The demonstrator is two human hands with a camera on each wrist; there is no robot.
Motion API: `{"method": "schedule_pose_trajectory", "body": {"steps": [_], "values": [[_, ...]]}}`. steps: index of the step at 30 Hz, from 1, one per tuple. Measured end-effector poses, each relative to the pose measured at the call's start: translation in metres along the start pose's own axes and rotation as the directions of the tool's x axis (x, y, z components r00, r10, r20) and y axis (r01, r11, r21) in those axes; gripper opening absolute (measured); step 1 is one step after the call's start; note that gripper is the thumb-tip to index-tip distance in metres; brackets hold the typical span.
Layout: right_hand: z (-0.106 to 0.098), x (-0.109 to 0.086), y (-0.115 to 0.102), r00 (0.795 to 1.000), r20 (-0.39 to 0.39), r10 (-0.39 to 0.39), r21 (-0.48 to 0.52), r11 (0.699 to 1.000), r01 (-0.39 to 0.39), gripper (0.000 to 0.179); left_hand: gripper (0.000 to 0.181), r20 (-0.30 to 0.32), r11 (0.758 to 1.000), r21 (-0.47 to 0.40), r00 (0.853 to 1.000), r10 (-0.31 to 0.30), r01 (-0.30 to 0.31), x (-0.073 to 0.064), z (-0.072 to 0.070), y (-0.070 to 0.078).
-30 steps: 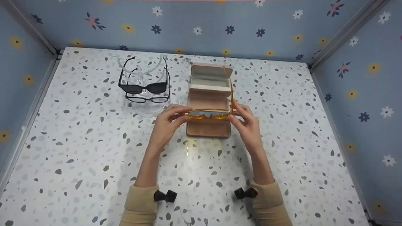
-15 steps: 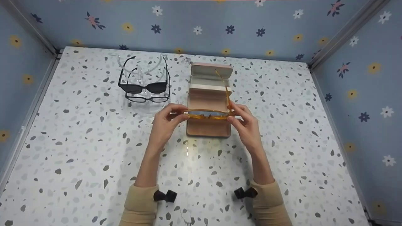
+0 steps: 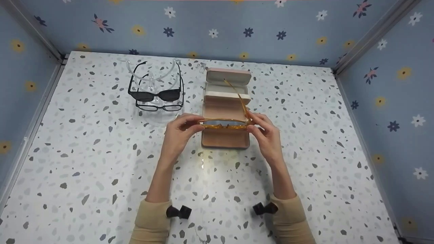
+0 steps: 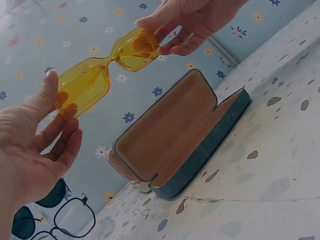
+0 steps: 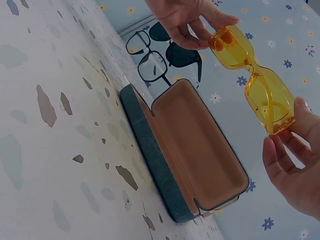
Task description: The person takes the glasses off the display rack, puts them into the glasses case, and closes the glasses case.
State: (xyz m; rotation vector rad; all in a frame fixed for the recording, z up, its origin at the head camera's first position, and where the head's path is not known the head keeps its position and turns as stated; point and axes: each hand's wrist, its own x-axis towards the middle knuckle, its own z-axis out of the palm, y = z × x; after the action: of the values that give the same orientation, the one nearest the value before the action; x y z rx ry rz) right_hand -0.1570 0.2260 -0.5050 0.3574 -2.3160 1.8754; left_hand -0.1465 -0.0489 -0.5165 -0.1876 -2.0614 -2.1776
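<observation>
Yellow-lensed sunglasses point(image 4: 84, 85) with a clear amber frame are held up above an open glasses case. My left hand point(image 3: 179, 135) pinches one end of the frame between thumb and fingers, and my right hand point(image 3: 266, 135) pinches the other end. In the head view one temple arm point(image 3: 236, 95) slants inward from the right hinge, while the other lies folded along the frame. Beneath them, the dark green case point(image 5: 157, 155) with brown lining stands open on the table, touching neither hand.
A second open case point(image 3: 228, 77), pale inside, sits just behind the first. To its left, a clear display stand point(image 3: 151, 79) bears black sunglasses point(image 3: 155, 95) and black-rimmed glasses point(image 3: 158, 107). Flowered panels point(image 3: 217, 30) border the speckled table point(image 3: 101, 189).
The right-hand temple arm of the yellow sunglasses has swung inward to the left, toward the frame. Both hands keep their hold and have hardly moved.
</observation>
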Motion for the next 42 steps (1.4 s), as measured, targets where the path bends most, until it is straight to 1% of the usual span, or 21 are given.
{"method": "schedule_pose_trajectory", "body": {"steps": [5, 10, 14, 23, 32, 38, 42], "values": [[-0.0008, 0.0008, 0.0007, 1.000, -0.017, -0.010, 0.022, 1.000, 0.010, 0.037, 0.024, 0.009, 0.999, -0.048, 1.000, 0.022, -0.022, 0.0016, 0.0006, -0.0014], [-0.0011, 0.0007, 0.0017, 1.000, -0.014, -0.025, 0.010, 1.000, 0.026, 0.034, 0.021, 0.004, 0.999, -0.040, 1.000, 0.006, -0.006, 0.0020, 0.0009, -0.0012], [-0.0014, 0.0004, 0.0016, 1.000, -0.015, -0.025, 0.004, 1.000, 0.026, 0.032, 0.021, 0.012, 1.000, -0.031, 1.000, 0.000, 0.001, 0.0015, 0.0006, -0.0001], [-0.0025, 0.0009, 0.0012, 0.999, -0.034, 0.006, -0.019, 1.000, -0.007, 0.026, 0.023, 0.032, 0.999, -0.034, 0.999, -0.002, 0.003, 0.0012, 0.0011, 0.0001], [-0.0016, -0.0001, -0.0012, 0.998, -0.035, 0.046, -0.035, 0.998, -0.047, 0.023, 0.023, 0.032, 0.999, -0.050, 0.999, -0.001, 0.002, -0.0003, -0.0002, 0.0005], [-0.0021, 0.0001, -0.0004, 0.998, -0.037, 0.055, -0.067, 0.996, -0.058, 0.022, 0.021, 0.018, 0.999, -0.031, 1.000, -0.012, 0.013, -0.0014, -0.0002, 0.0029], [-0.0039, -0.0006, 0.0005, 0.998, -0.030, 0.057, -0.067, 0.996, -0.059, 0.020, 0.019, 0.013, 0.999, 0.000, 0.999, -0.040, 0.040, -0.0016, 0.0017, 0.0049]]}}
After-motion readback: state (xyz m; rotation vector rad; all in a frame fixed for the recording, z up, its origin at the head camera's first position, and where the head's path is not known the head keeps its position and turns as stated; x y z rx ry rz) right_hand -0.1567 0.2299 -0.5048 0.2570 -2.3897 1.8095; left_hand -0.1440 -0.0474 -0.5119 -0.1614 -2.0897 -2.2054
